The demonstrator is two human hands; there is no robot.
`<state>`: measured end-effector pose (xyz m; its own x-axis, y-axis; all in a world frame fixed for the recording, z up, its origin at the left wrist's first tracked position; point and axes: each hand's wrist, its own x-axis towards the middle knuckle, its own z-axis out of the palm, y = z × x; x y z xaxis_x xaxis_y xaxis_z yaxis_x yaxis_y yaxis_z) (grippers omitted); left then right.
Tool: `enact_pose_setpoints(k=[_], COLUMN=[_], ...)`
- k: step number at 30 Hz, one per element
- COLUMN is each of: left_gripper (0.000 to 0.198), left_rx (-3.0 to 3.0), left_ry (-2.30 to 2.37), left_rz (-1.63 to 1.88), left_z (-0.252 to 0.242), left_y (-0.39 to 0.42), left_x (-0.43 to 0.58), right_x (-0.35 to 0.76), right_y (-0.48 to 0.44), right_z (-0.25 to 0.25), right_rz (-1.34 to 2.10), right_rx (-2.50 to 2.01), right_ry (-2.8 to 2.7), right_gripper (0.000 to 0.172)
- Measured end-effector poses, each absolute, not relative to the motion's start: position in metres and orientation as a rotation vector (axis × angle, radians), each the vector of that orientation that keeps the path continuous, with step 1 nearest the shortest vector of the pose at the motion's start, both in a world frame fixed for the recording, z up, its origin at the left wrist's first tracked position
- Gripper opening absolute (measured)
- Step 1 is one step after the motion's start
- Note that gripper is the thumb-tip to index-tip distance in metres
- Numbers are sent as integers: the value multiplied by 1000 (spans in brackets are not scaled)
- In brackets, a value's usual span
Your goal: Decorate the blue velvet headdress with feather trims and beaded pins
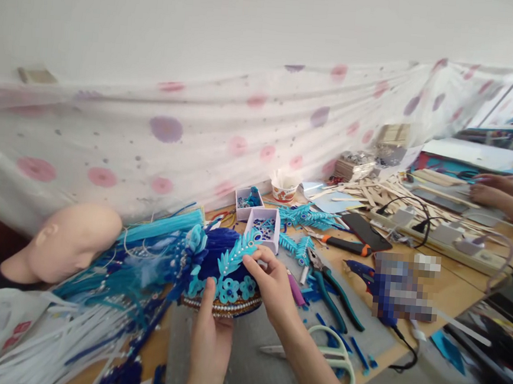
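Observation:
A dark blue headdress [215, 260] with light blue leaf and flower trim and a pearl band along its rim rests on the table in front of me. My left hand [210, 336] grips its lower edge, thumb pressed up on the pearl band. My right hand [271, 282] lies over its right side, fingers curled and pinching at the light blue leaf trim [238, 252]. A white box of blue beads [263, 228] stands just behind my right hand.
A mannequin head [63, 242] lies at the left beside turquoise tassels [165, 223]. Pliers [335, 290], scissors [332, 355], a glue gun [388, 291], a power strip [439, 239], wooden sticks and a paper cup [284, 189] crowd the right. Another person's hands [492, 190] work far right.

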<state>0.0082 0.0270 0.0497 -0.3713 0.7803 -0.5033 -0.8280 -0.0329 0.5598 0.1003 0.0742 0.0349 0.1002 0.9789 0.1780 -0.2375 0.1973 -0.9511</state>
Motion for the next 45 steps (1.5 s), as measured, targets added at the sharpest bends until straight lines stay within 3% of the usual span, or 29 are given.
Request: enact_pose_setpoints(k=[10,19,28,37,45], left_gripper=[23,24,21,26,23], left_rx=[-37,-28,-86,-78,-137], left_ry=[985,980,953,946,942], left_rz=[1736,1715,1744,1724,1731], left_z=[46,46,51,49,53], left_y=[29,29,32,31,33], left_x=[17,20,20,20,20], right_x=[96,96,91,92,88], right_y=[72,74,74,80,75], right_z=[38,50,46,44,36], right_rz=[952,786,808,762,827], right_rx=[-978,-1034,-989,-1041,-1085], right_ry=[-1173,-1234,-1265,-1293,-1125], right_gripper=[15,17,12,24,16])
